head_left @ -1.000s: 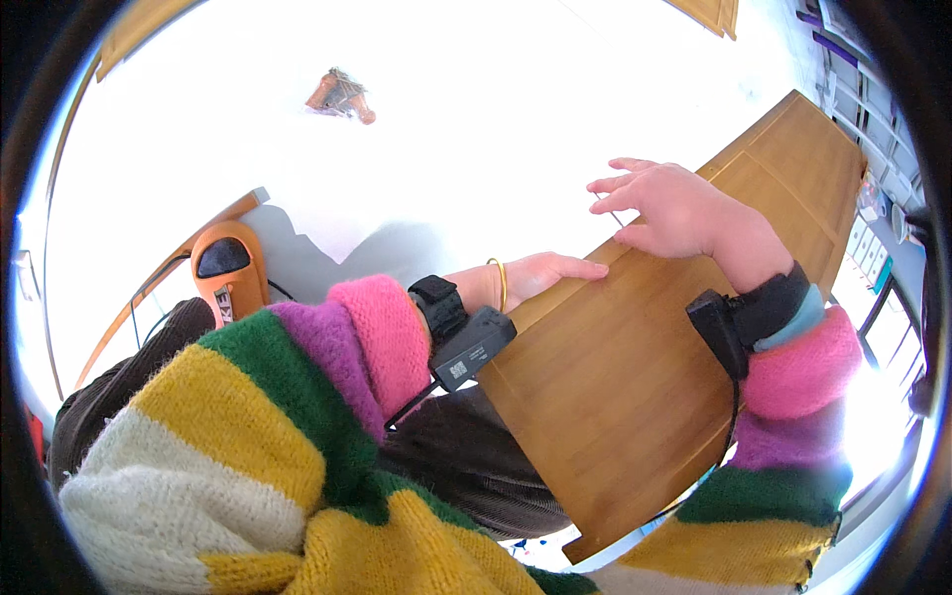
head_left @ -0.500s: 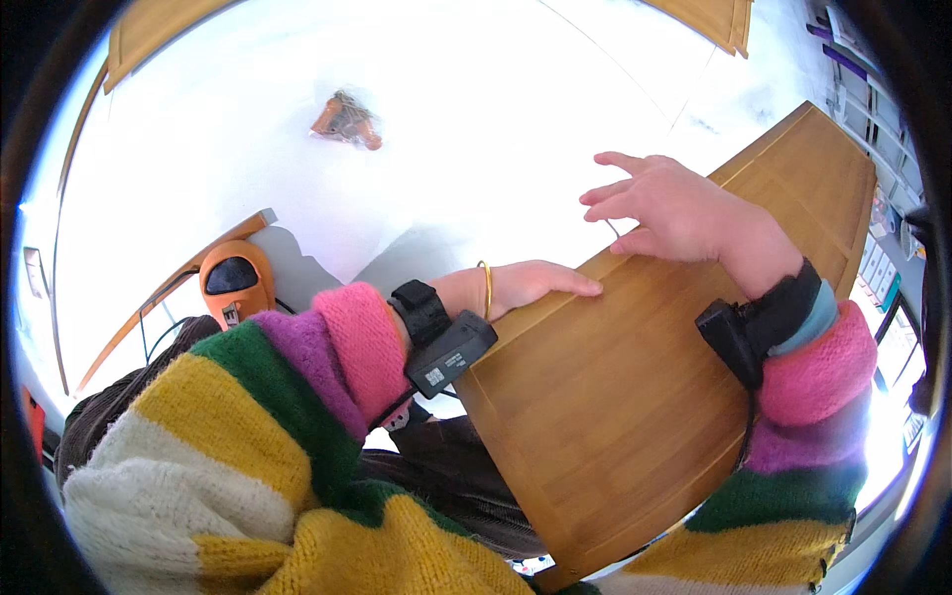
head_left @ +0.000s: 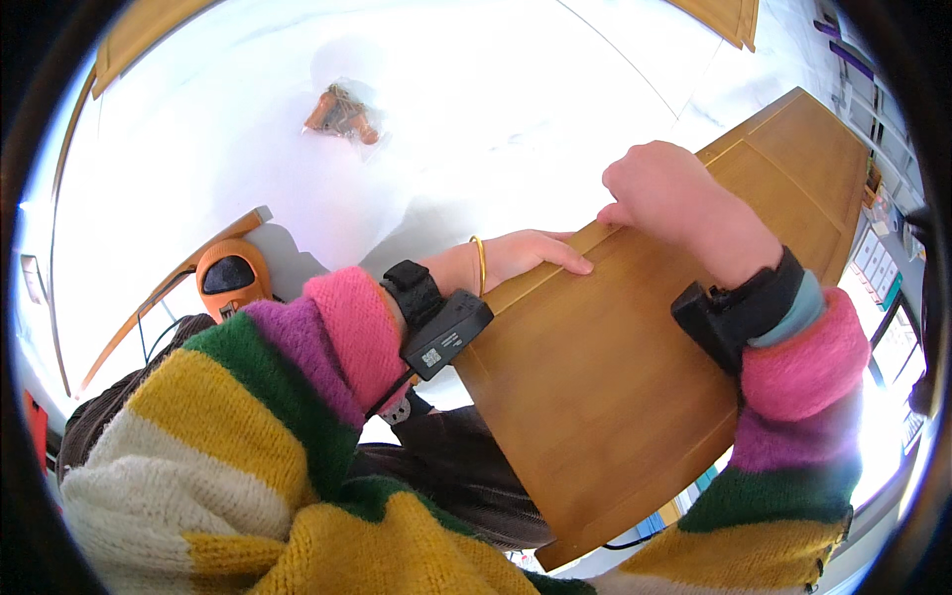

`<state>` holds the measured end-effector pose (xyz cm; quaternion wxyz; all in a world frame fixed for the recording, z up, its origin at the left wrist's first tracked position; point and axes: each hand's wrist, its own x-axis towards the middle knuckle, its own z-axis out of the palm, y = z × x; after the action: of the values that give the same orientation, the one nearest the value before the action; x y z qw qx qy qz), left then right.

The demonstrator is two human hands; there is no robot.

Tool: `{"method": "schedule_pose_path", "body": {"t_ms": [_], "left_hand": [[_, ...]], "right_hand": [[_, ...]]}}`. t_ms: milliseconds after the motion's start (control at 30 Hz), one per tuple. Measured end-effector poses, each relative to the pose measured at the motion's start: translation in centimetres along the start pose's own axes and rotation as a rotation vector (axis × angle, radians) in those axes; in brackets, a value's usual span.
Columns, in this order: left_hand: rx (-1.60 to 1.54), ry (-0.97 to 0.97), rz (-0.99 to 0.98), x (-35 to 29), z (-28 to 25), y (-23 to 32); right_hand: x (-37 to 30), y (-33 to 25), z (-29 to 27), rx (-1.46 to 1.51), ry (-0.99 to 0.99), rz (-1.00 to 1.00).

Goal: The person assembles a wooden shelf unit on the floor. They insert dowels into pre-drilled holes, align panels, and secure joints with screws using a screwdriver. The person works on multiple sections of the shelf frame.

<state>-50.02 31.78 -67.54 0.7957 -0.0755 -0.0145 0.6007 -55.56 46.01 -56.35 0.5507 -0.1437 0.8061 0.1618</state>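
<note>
Panel (head_left: 605,387): where?

Centre to right of the frame, slanted; the left hand (head_left: 531,256) clasps its upper edge.

And the right hand (head_left: 684,203)?

Its fingers (head_left: 627,171) have just curled inward there, so whether they grip anything is hidden; I can't tell.

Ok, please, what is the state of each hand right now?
Left hand: holding the edge of the wooden panel.
Right hand: fingers curled at the same edge; whether it holds something cannot be told.

black wrist box (head_left: 446,334): square code (head_left: 430,357), tiny white print (head_left: 452,340), illegible | orange device (head_left: 248,260): label lettering (head_left: 227,309), unclear
</note>
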Motion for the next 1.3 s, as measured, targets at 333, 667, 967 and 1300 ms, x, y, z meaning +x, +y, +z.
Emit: {"method": "schedule_pose_path", "body": {"t_ms": [333,667,967,1300], "left_hand": [[0.055,0.033,0.027,0.8,-0.7,-1.4],[-0.030,-0.008,-0.005,0.7,-0.5,-0.6],[-0.016,0.016,-0.017,1.1,-0.8,-0.5],[-0.082,-0.032,-0.013,1.4,-0.7,-0.1]], "right_hand": [[-0.4,0.3,1.0,0.926,-0.300,0.136],[0.2,3.6,0.7,0.971,-0.497,-0.124],[0.9,5.0,2.0,1.029,-0.501,-0.175],[1.5,5.8,3.3,0.985,-0.433,-0.270]]}}
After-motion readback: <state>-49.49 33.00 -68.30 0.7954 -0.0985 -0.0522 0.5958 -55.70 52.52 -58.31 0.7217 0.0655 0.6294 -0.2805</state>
